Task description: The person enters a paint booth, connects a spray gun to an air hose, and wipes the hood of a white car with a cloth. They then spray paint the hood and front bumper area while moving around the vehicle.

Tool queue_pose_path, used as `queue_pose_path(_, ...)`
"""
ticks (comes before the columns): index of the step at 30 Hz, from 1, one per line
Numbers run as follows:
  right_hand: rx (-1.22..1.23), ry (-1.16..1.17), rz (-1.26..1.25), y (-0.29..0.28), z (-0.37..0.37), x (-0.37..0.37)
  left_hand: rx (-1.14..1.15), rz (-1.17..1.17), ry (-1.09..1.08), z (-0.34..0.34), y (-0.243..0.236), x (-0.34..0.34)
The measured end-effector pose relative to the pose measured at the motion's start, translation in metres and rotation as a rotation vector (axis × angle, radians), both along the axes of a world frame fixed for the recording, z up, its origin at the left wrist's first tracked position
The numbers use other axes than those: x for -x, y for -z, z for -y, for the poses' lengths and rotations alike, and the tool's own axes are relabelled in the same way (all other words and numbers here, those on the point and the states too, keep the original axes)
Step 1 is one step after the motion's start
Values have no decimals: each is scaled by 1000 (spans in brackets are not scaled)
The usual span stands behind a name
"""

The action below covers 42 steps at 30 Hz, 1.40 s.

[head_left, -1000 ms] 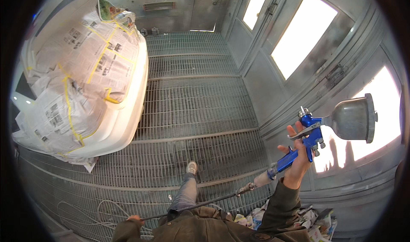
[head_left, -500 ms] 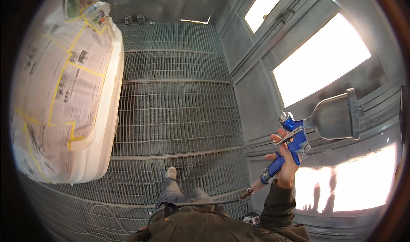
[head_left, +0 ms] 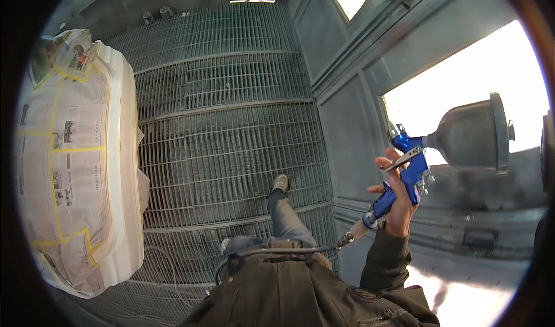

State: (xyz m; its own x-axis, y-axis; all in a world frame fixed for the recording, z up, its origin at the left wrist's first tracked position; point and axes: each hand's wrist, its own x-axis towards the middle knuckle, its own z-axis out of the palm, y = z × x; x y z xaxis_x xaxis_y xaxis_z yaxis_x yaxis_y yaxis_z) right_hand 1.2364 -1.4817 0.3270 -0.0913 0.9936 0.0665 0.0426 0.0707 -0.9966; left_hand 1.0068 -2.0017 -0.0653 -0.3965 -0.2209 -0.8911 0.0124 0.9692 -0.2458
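Note:
My right hand [head_left: 400, 203] is wrapped round the grip of a blue spray gun [head_left: 414, 174], with a finger or two stretched along its trigger lever. A large grey cup [head_left: 471, 133] is fixed to the gun and leans over to the right. From the bottom of the grip a dark air hose [head_left: 277, 250] runs left across my waist. My left hand is out of view. Well to the left of the gun is a white car bumper [head_left: 122, 153], next to a body covered with taped newspaper [head_left: 78, 171].
Metal grating [head_left: 231, 148] forms the floor under my feet. A grey wall [head_left: 352, 136] with bright windows rises close on the right. Two small cans [head_left: 166, 12] stand at the far end. Thin loops of hose or cable [head_left: 165, 263] lie on the grating at lower left.
I have stepped forward, my shoe now farther up the grating. The masked car part has shifted left and down in view. The spray gun stays in my right hand, slightly farther right.

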Motion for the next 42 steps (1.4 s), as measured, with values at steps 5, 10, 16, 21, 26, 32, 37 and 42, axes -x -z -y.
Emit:
queue_pose_path(5,11,-14,33,-22,-147,-2,-94,-6,5,-167,3,-2)
queue_pose_path(10,22,-147,27,-12,-289,28,-140,-17,-75,-308,14,-14)
queue_pose_path(16,71,-332,-14,18,-431,131,-110,-22,-282,-454,34,-21)
queue_pose_path(21,-57,-475,75,19,-545,266,-28,-23,-543,-576,53,7)
queue_pose_path(26,-146,-684,117,-15,-624,411,24,-172,-793,-654,45,45)
queue_pose_path(32,-235,-880,80,-31,-728,576,29,-1008,-851,-741,13,86)
queue_pose_path(37,-291,-1021,81,-21,-837,697,23,-1667,-756,-862,-49,214)
queue_pose_path(42,-349,-1105,80,-47,-932,813,-103,-1767,-696,-1003,-104,357)
